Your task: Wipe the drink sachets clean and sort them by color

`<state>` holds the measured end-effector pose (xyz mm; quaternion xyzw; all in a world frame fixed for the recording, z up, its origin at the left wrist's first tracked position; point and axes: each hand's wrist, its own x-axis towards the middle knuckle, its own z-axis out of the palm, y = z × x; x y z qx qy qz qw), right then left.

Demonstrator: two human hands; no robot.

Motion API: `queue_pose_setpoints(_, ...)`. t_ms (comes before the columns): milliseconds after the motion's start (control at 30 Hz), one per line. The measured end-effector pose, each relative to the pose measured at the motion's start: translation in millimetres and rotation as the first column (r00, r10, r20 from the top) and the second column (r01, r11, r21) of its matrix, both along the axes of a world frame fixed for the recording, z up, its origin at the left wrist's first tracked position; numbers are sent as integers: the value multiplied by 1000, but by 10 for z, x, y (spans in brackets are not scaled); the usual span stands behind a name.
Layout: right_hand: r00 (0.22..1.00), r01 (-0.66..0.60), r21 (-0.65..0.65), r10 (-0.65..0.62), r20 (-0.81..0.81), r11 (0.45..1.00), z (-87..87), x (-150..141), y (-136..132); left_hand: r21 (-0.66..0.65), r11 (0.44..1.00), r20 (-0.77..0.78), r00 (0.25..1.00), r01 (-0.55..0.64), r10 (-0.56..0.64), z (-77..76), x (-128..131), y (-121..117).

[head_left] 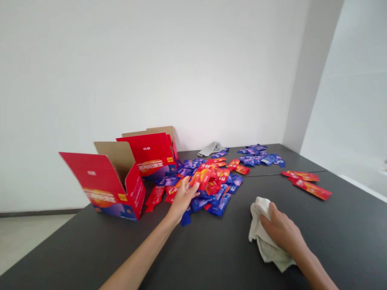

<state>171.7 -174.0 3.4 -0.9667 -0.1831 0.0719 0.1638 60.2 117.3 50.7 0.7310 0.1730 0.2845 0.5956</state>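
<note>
At the front of a heaped pile of blue sachets (220, 204) and red ones, my left hand (183, 197) has its fingers and thumb closed around the edge of a red sachet (201, 175). That sachet is tilted up above the others. Over to the right, a crumpled whitish cloth (269, 243) is bunched in my right hand (281, 227), low over the dark table. The cloth hangs loosely below the fingers, which partly hide it.
Open red cartons (110, 183) stand at the left, flaps up. More blue sachets (254, 155) lie at the back right, and several red sachets (311, 188) near the right edge. A grey cloth (211, 149) rests by the wall. The dark table (217, 253) has a seam across it.
</note>
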Motion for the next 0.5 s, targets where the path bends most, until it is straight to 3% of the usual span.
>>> queue_pose_setpoints(67, 1000, 10, 11, -10, 0, 1000, 8, -13, 4, 31, 999, -50, 998, -26, 27, -159, 5, -8)
queue_pose_setpoints(200, 1000, 10, 47, -9, -17, 999, 69, -22, -18, 256, 966, -136, 991, 35, 0, -439, -118, -133)
queue_pose_setpoints(333, 998, 56, 36, -55, -40, 998, 151, 58, -160, 401, 913, -118, 992, 80, -35, -417, -173, -242)
queue_pose_setpoints(500, 964, 267, -49, -266, 9, 963, 180, 344, -673, 456, 877, -111, 987, 152, -113, -356, -163, -279)
